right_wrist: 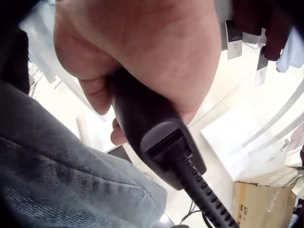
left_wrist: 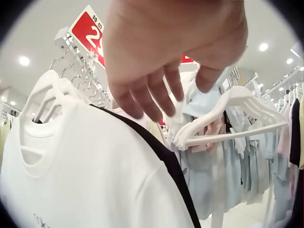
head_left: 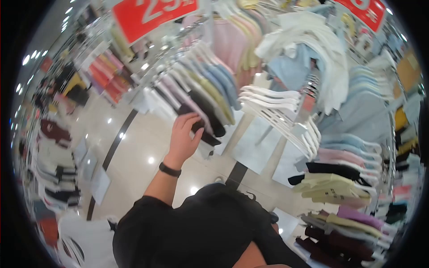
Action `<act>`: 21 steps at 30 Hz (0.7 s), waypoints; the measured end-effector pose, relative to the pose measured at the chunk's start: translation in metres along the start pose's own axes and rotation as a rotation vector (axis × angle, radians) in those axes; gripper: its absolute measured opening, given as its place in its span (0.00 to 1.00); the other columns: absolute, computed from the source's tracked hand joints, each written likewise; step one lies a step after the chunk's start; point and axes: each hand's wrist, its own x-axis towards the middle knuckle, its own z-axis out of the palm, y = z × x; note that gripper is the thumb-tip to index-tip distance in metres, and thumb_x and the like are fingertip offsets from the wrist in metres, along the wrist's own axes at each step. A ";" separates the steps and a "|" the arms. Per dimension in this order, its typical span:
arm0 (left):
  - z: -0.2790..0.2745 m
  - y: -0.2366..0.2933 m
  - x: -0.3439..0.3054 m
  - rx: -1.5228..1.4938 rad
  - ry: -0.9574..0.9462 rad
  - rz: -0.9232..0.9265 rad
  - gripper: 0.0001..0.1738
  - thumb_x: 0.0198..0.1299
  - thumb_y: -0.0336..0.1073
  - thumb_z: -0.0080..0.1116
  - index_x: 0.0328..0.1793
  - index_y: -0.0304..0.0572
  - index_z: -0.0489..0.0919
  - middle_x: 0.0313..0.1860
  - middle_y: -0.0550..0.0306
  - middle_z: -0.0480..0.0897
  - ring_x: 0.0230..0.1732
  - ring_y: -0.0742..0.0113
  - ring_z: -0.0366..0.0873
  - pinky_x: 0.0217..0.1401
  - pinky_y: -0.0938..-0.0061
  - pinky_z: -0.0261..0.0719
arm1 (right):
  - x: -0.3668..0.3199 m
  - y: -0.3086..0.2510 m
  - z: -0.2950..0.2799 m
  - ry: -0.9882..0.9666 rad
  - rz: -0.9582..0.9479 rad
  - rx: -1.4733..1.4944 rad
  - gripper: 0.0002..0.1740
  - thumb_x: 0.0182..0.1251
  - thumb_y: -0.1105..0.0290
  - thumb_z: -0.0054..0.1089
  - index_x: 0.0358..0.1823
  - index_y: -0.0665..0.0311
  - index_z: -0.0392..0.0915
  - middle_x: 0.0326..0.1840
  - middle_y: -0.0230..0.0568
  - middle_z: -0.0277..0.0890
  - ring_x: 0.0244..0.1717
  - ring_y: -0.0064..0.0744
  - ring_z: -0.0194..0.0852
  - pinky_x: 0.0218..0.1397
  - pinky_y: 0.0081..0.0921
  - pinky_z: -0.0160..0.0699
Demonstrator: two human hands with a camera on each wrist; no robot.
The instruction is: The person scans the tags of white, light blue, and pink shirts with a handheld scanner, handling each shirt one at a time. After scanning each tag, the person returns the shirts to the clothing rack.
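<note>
A row of hanging garments (head_left: 196, 94) is on a rack ahead in the head view. My left hand (head_left: 184, 134) reaches over its near end, fingers extended beside dark garments. In the left wrist view, the left hand (left_wrist: 166, 52) hangs with loosely bent fingers above a white top (left_wrist: 99, 156) on a white hanger; it holds nothing there. In the right wrist view, my right hand (right_wrist: 147, 52) grips a black handle (right_wrist: 156, 123) with a ribbed cable (right_wrist: 202, 192) coming out of its end. What lies at the handle's far end is hidden.
Empty white hangers (head_left: 272, 107) hang on the middle rack. More clothes (head_left: 339, 178) line the right side, others (head_left: 58, 165) the left. Red price signs (head_left: 154, 15) stand above. A cardboard box (right_wrist: 261, 204) is on the floor near a leg in jeans (right_wrist: 71, 175).
</note>
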 end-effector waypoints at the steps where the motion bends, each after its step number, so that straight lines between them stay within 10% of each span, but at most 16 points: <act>1: 0.007 0.003 0.003 -0.079 -0.013 0.014 0.19 0.60 0.32 0.70 0.57 0.39 0.82 0.55 0.47 0.85 0.58 0.43 0.80 0.62 0.56 0.79 | -0.004 0.000 0.004 0.022 -0.008 0.045 0.20 0.62 0.60 0.67 0.39 0.74 0.85 0.34 0.50 0.86 0.37 0.44 0.87 0.41 0.41 0.80; 13: 0.052 -0.004 -0.006 -0.407 -0.476 0.155 0.11 0.62 0.34 0.70 0.49 0.41 0.85 0.50 0.48 0.88 0.53 0.45 0.84 0.57 0.57 0.82 | -0.094 -0.141 0.007 0.277 0.021 0.374 0.11 0.59 0.70 0.71 0.37 0.70 0.80 0.26 0.40 0.82 0.29 0.35 0.87 0.30 0.32 0.83; 21: 0.068 -0.016 -0.012 -0.565 -0.701 0.188 0.11 0.63 0.34 0.70 0.50 0.42 0.87 0.49 0.50 0.89 0.52 0.47 0.86 0.58 0.60 0.84 | -0.182 -0.303 -0.075 0.543 -0.317 0.259 0.20 0.57 0.63 0.78 0.44 0.68 0.81 0.28 0.37 0.83 0.26 0.27 0.80 0.33 0.31 0.78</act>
